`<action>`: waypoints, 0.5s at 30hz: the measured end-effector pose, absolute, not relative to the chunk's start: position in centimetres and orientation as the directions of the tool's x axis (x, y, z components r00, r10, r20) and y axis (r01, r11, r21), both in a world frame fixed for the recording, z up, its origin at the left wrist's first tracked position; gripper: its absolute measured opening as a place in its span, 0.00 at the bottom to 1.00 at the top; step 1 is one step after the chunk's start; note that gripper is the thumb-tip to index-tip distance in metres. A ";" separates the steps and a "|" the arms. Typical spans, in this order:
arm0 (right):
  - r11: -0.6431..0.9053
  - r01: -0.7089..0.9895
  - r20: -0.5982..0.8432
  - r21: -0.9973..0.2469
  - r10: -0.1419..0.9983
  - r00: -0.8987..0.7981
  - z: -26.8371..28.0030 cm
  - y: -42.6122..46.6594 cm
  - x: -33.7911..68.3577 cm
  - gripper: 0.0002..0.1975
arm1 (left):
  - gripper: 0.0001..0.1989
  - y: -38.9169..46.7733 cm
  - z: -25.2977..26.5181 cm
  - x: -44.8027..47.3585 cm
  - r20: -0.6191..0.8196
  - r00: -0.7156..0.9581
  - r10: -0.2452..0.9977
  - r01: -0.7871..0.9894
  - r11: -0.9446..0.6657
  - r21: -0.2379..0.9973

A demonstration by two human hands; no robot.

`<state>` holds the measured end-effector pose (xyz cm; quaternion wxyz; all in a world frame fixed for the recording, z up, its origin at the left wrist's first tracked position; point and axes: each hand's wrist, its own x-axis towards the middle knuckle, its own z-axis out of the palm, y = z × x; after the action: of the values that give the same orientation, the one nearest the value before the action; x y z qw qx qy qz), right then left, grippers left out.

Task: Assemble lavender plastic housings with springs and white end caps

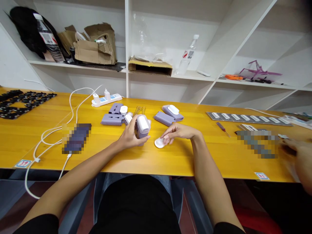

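Observation:
In the middle of the head view, my left hand is wrapped round a lavender plastic housing with a white rounded top, held above the table. To its right, my right hand has its fingers curled down over a small white oval cap, pinching it at its right side. Beyond my left hand lie lavender housings, a white round part and metal coil springs. Behind my right hand are a lavender shell and another one topped by a white oval piece.
A phone with a white cable lies at left, near a power strip. Black parts cover the far left. At right are a screwdriver, a metal strip and another person's blurred hand. Shelves stand behind.

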<state>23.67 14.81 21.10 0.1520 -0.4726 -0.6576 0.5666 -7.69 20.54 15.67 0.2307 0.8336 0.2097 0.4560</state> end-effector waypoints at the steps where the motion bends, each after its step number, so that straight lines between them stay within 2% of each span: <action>1: -0.040 0.435 -0.281 -0.900 0.814 -0.508 21.0 14.9 23.4 0.24 | 0.52 20.5 15.7 -7.7 0.669 0.495 0.554 0.138 -0.811 0.569; 5: 0.084 0.398 -0.115 -0.914 0.886 -0.450 20.2 15.6 22.3 0.21 | 0.55 20.5 15.7 -7.7 0.679 0.500 0.537 0.144 -0.825 0.547; 9: 0.203 0.406 0.117 -0.891 0.967 -0.228 18.7 16.9 21.1 0.22 | 0.58 20.5 15.8 -7.7 0.682 0.508 0.526 0.162 -0.836 0.524; 12: 0.341 0.562 0.332 -0.753 0.935 -0.122 17.6 17.9 20.7 0.19 | 0.57 20.5 15.8 -7.8 0.671 0.518 0.531 0.183 -0.834 0.520; 15: 0.386 0.708 0.385 -0.592 0.907 -0.172 16.8 18.5 20.8 0.15 | 0.52 20.4 15.9 -7.9 0.641 0.509 0.575 0.218 -0.806 0.550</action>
<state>20.76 18.49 16.76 0.3556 -0.5364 -0.7526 0.1396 -7.86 20.38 15.95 0.2043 0.8441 0.2349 0.4365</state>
